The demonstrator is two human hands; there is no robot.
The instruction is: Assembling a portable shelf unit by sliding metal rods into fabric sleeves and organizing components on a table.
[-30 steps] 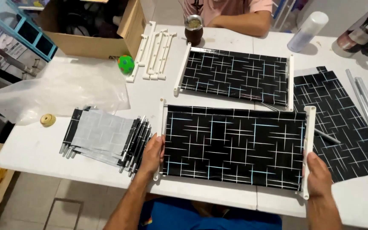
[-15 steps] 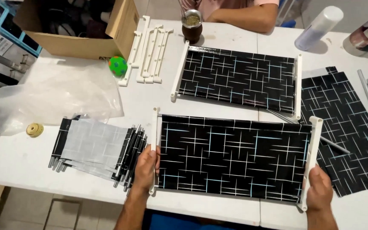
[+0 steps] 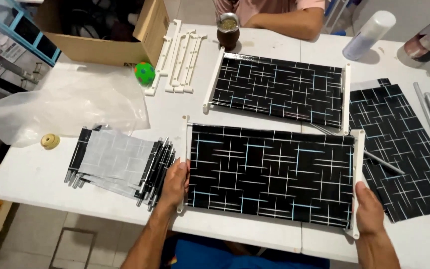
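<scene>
My left hand [image 3: 174,183] curls around the white left rail [image 3: 184,164], my right hand [image 3: 368,211] pinches the white right rail [image 3: 357,182]; the black patterned panel [image 3: 270,172] lies flat on the table [image 3: 245,231] between my hands.

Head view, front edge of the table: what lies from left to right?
Small yellow roll → stack of folded panels → left hand → black patterned panel → right hand.
</scene>
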